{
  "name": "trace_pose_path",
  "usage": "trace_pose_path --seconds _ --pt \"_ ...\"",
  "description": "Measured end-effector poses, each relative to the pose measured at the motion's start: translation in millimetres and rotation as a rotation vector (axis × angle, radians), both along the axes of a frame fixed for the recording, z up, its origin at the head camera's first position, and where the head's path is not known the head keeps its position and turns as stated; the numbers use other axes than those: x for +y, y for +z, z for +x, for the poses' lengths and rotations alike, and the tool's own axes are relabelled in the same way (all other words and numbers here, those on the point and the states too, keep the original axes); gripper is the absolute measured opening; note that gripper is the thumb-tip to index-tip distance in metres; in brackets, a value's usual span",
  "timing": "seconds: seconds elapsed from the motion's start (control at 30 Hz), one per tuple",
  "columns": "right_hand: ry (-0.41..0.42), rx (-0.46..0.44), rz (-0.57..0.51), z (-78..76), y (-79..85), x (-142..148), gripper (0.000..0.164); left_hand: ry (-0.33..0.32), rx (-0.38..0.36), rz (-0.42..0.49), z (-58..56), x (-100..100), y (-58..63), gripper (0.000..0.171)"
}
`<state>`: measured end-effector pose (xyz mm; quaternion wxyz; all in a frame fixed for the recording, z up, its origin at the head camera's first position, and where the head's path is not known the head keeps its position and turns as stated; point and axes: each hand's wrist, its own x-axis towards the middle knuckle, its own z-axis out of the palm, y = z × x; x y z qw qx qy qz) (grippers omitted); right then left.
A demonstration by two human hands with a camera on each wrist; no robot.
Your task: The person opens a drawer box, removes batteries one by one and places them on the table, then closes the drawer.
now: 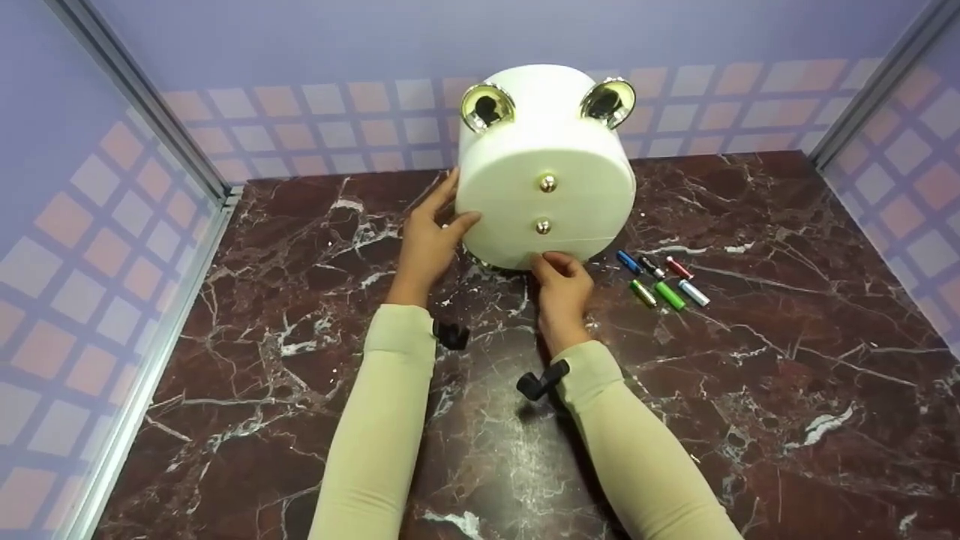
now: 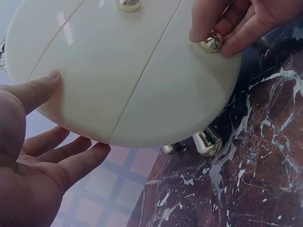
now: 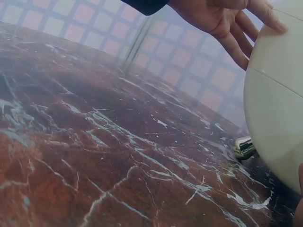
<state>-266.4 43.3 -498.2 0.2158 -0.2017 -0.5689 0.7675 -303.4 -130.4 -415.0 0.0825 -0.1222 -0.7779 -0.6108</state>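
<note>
A cream-white rounded cabinet [image 1: 544,206] stands on the dark red marbled tabletop, its front divided by seams. Two gold-rimmed, eye-shaped ornaments [image 1: 608,103] flank its top. Gold knobs [image 1: 547,183] run down the front, and a gold foot [image 2: 208,141] shows underneath. My left hand [image 1: 431,244] steadies the cabinet's left edge, thumb on the front and fairly straight fingers along the side. At the lowest part of the front, my right hand [image 1: 564,292] pinches the bottom gold knob [image 2: 211,42]. That knob is hidden in the head view but visible in the left wrist view.
Several small coloured cylinders [image 1: 670,295] lie right of the cabinet; their kind is unclear. Behind stands a lilac wall [image 1: 337,45] with pink and white squares. More panels [image 1: 60,247] close both sides, with metal strips along the corners.
</note>
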Motion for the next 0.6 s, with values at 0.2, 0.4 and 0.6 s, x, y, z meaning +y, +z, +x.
trace_pose_path --seconds 0.2,0.4,0.6 --pt "-0.025 -0.055 0.089 1.2 1.6 1.1 0.015 0.002 0.005 -0.017 -0.3 0.7 -0.8 0.068" --pt "-0.037 -0.075 0.153 1.6 2.1 2.0 0.014 0.014 -0.008 -0.041 0.0 0.7 0.6 0.069" --pt "-0.020 -0.080 0.177 5.3 0.4 1.5 0.012 0.037 -0.001 -0.084 0.7 -1.0 0.9 0.069"
